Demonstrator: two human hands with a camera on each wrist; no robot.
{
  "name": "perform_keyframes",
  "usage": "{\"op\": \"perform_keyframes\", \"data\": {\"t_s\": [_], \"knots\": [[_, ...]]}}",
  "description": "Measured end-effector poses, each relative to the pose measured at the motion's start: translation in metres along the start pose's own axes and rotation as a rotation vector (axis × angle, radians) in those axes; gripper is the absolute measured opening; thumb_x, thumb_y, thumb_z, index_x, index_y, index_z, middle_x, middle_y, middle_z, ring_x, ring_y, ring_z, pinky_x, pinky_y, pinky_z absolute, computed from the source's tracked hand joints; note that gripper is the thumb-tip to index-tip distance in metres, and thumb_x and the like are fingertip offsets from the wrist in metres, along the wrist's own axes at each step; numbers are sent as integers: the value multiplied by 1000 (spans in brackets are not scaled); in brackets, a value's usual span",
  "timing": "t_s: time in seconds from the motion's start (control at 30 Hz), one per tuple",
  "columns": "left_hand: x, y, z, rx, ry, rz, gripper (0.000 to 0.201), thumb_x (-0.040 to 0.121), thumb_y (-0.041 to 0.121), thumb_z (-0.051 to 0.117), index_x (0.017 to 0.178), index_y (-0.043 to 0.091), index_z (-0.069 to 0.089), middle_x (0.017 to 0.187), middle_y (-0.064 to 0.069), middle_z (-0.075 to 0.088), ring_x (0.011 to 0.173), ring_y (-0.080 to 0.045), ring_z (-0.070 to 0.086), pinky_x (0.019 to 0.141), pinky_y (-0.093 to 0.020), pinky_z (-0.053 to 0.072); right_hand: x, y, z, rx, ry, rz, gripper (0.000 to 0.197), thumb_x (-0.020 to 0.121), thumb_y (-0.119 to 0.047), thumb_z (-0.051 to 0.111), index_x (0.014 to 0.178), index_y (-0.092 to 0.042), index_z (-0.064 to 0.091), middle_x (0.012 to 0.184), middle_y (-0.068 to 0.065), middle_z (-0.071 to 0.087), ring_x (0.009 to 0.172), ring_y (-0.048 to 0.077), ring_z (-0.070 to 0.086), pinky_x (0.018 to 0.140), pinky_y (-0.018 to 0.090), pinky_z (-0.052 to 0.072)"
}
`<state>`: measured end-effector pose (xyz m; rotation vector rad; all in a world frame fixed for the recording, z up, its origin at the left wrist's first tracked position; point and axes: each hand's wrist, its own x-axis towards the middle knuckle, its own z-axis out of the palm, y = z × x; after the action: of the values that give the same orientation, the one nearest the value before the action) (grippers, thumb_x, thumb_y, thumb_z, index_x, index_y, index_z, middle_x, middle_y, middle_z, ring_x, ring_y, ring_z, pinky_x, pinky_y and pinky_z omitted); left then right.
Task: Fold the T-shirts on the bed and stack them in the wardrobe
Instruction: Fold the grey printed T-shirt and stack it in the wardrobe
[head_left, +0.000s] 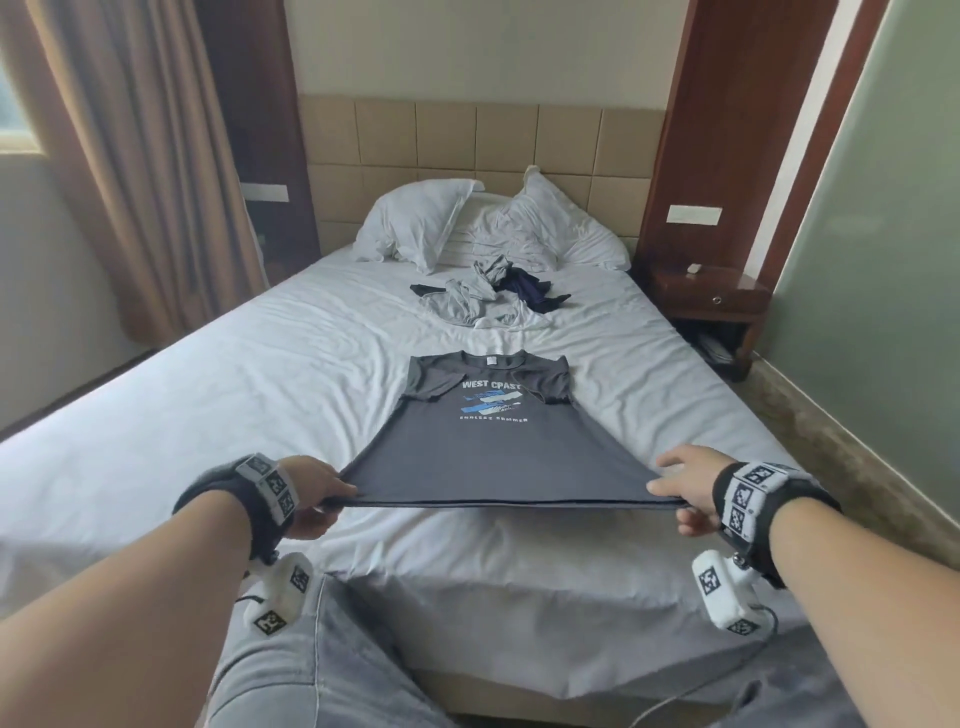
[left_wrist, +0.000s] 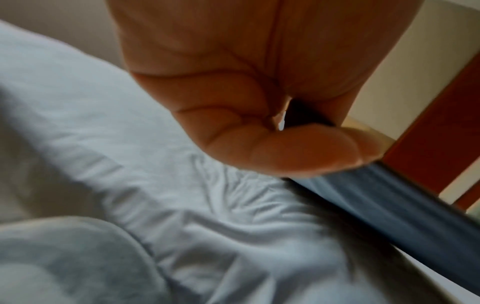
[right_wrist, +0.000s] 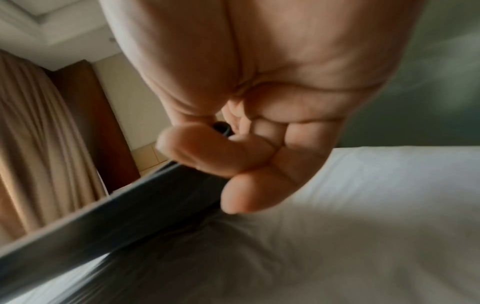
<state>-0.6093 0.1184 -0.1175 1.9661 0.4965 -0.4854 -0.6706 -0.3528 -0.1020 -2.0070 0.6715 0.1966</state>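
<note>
The left hand (head_left: 311, 491) pinched the left corner of the hem of a dark grey T-shirt (head_left: 488, 431), with the thumb on top and the fingers curled under the cloth. The right hand (head_left: 685, 491) pinched the right corner in the same way. Both hands held the hem a little above the sheet, and it ran taut and straight between them. The wrist views showed the same grip from below, the cloth edge going out from the fingers (left_wrist: 285, 150) of the left hand and from those (right_wrist: 233, 164) of the right.

The rest of the shirt lay flat on the bed (head_left: 208, 389), print up, with both sleeves already turned in over the chest. So the step in hand seemed to be the fold along the length. The next move probably called for carrying the hem up toward the collar with both hands level, so that the edges meet evenly.

More clothes (head_left: 488, 296) lay crumpled near the pillows (head_left: 415, 223), not yet folded. The wardrobe was not in view.
</note>
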Motion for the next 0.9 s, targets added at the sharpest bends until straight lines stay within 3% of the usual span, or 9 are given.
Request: {"op": "perform_keyframes", "data": {"t_s": [0.1, 0.23, 0.33, 0.43, 0.5, 0.6, 0.73, 0.8, 0.9], "knots": [[-18, -16, -6, 75, -14, -29, 33, 97, 31, 69, 69, 21, 54, 70, -1, 53, 64, -19, 52, 56, -20, 40, -26, 9, -7, -82, -48, 3, 40, 93, -8, 69, 129, -17, 52, 79, 15, 54, 34, 15, 44, 49, 34, 55], [-50, -37, -18, 52, -44, -41, 32, 89, 27, 77, 70, 16, 54, 68, -8, 52, 53, -19, 48, 53, -27, 38, -59, 19, -11, -186, -138, 33, 24, 93, -8, 69, 114, -9, 56, 51, 9, 47, 36, 17, 39, 48, 32, 54], [-77, -47, -22, -63, -66, -13, 33, 97, 13, 67, 71, 16, 47, 60, -6, 42, 41, -15, 42, 40, -21, 36, -82, 28, -14, -263, -189, 96, 16, 93, -15, 71, 100, -7, 59, 51, 6, 46, 34, 15, 37, 47, 31, 55], [-96, -51, -20, -135, -89, 80, 27, 100, 3, 57, 78, 14, 47, 58, -6, 36, 37, -13, 38, 40, -16, 32, -95, 34, -20, -269, -197, 97, 17, 92, -15, 72, 102, -6, 62, 52, 5, 47, 34, 13, 37, 47, 29, 54], [-109, -52, -21, -223, -55, 171, 12, 100, 0, 57, 95, 11, 60, 59, -7, 38, 39, -13, 38, 41, -18, 33, -103, 33, -24, -219, -191, 76, 16, 93, -13, 70, 104, -8, 60, 52, 5, 48, 34, 13, 37, 47, 29, 53], [-113, -50, -24, -318, 30, 254, 18, 101, 2, 56, 115, -1, 66, 62, -9, 45, 47, -17, 43, 41, -19, 37, -114, 29, -24, -81, -186, 12, 16, 96, -9, 65, 109, -13, 55, 53, 7, 49, 35, 13, 40, 47, 30, 52], [-102, -34, -26, -437, 130, 237, 17, 97, 10, 65, 108, -2, 71, 80, -16, 72, 64, -23, 71, 46, -28, 57, -110, 18, -25, 127, -188, -112, 26, 98, -3, 59, 121, -15, 54, 59, 11, 56, 38, 16, 48, 60, 36, 56], [-94, -23, -25, -485, 118, 217, 16, 97, 7, 63, 106, -4, 70, 90, -21, 75, 64, -26, 74, 48, -31, 59, -103, 10, -28, 226, -169, -134, 17, 99, -5, 59, 115, -10, 60, 60, 11, 60, 38, 16, 53, 66, 38, 57], [-84, -9, -20, -575, 110, 172, 17, 99, 2, 54, 106, -7, 68, 99, -27, 73, 72, -34, 75, 52, -37, 62, -87, 2, -29, 375, -129, -128, 8, 99, -9, 62, 106, -9, 64, 62, 9, 65, 39, 16, 57, 63, 35, 60]]}}
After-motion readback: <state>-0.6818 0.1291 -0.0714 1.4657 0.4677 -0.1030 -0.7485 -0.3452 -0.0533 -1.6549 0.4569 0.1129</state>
